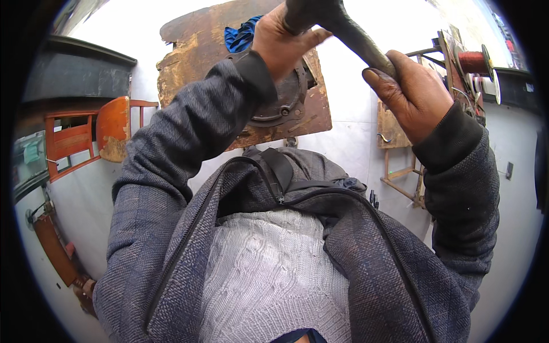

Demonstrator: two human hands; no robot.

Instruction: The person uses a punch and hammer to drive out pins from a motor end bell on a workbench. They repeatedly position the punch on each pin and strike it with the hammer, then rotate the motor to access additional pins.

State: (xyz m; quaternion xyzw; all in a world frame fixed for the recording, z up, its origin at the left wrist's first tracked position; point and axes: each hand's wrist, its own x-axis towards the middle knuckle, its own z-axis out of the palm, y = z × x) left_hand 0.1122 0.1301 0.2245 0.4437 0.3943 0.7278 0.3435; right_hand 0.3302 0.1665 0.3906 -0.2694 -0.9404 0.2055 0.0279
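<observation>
A worn, brown, square-edged wooden desk point(191, 63) carries a round, dark metal casting point(290, 94). Near the desk's far side, a curved, dark metal tool point(361, 44) spans both hands: the right hand's point(416, 97) fingers wrap its narrow end; the left hand point(279, 44) meets its thick end, grip hidden. A crumpled blue cloth point(241, 35) lies on the desk.

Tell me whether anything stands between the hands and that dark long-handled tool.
Nothing visible does: the bare right hand grips the dark tool by its shaft, and the left hand is at its thick end, by the picture's top edge.
</observation>
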